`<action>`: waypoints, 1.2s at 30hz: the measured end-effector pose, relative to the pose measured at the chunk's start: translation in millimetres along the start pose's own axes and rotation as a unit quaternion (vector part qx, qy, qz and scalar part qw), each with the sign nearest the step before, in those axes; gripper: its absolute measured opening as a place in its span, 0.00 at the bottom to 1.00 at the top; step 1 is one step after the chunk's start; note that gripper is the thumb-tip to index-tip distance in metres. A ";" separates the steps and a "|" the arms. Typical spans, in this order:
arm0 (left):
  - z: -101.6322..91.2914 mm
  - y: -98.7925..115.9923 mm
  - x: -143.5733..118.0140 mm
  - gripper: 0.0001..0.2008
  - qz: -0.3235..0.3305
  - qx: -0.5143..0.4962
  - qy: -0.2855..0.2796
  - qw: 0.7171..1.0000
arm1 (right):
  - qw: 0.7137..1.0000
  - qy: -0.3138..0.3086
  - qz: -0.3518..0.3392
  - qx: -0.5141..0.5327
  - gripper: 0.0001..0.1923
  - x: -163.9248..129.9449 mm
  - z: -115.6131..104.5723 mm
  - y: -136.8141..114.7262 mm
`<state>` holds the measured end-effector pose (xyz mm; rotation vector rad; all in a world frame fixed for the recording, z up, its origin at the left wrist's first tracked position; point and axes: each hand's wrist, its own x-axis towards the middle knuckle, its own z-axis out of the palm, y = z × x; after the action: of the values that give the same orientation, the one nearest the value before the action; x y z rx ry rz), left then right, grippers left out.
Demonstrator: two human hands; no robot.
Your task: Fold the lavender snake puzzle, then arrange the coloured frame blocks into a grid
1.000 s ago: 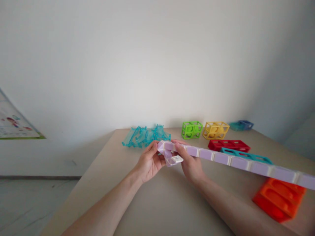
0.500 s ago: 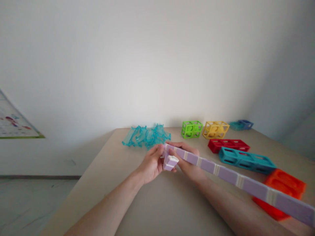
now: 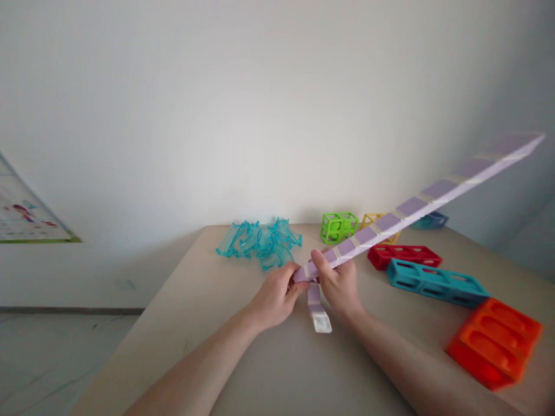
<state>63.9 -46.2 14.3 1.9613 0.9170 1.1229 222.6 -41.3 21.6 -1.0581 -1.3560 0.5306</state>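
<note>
A long lilac segmented bar [image 3: 389,221] with cream bands between its sections slants up to the right above the table. My left hand [image 3: 275,296] is closed round its near end, with thumb and fingers pinching it. Just to the right, my right hand [image 3: 340,284] grips the same bar, its thumb lying along the side. A short lilac piece [image 3: 315,297] with a pale square end hangs below the bar between my hands. Whether it is joined to the bar is hidden by my fingers. The far end of the bar is blurred.
On the beige table [image 3: 195,277], clear teal frame pieces [image 3: 260,240] lie in a heap at the back. Block frames stand rightward: green [image 3: 339,227], yellow [image 3: 372,219], red [image 3: 405,256], teal-blue [image 3: 437,282], orange [image 3: 496,344] and dark blue [image 3: 433,221]. A wall rises behind.
The lilac bar has swung from slanting down to the right to pointing up to the right. Both hands have turned with it, and the short piece now hangs lower.
</note>
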 end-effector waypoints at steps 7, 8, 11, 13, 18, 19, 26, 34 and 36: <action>5.2 6.6 6.0 0.18 -0.100 -0.358 -0.010 0.928 | 0.983 0.011 0.069 0.171 0.18 1.5 7.7 1.7; 5.7 6.9 7.1 0.19 -0.111 -0.398 -0.008 0.910 | 0.979 0.020 0.076 0.186 0.17 1.1 8.9 0.8; 6.6 7.7 9.1 0.18 -0.122 -0.462 -0.003 0.878 | 0.975 0.027 0.080 0.203 0.14 -0.2 11.0 -2.9; 6.8 8.7 9.2 0.16 -0.131 -0.478 -0.008 0.868 | 0.974 0.014 0.084 0.212 0.14 -0.7 11.1 -5.3; 5.6 12.0 8.2 0.14 -0.149 -0.495 -0.025 0.856 | 0.973 0.000 0.090 0.215 0.14 0.7 9.5 -6.5; 4.8 12.1 7.9 0.14 -0.152 -0.503 -0.031 0.850 | 0.972 0.003 0.091 0.216 0.15 1.4 9.1 -6.2; -8.0 6.7 4.2 0.17 -0.260 -0.575 -0.269 0.728 | 0.957 -0.014 0.133 0.257 0.18 4.2 6.7 -7.9; -16.8 8.4 9.2 0.24 -0.319 -0.624 -0.190 0.688 | 0.984 0.050 0.077 0.154 0.22 7.3 2.1 -11.3; -17.9 10.2 11.5 0.28 -0.305 -0.636 -0.128 0.697 | 0.988 0.088 0.042 0.122 0.20 6.4 1.6 -12.8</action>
<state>54.5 -38.0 34.4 0.5282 0.3258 0.6709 219.0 -41.5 35.5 -0.9404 -1.0651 0.6339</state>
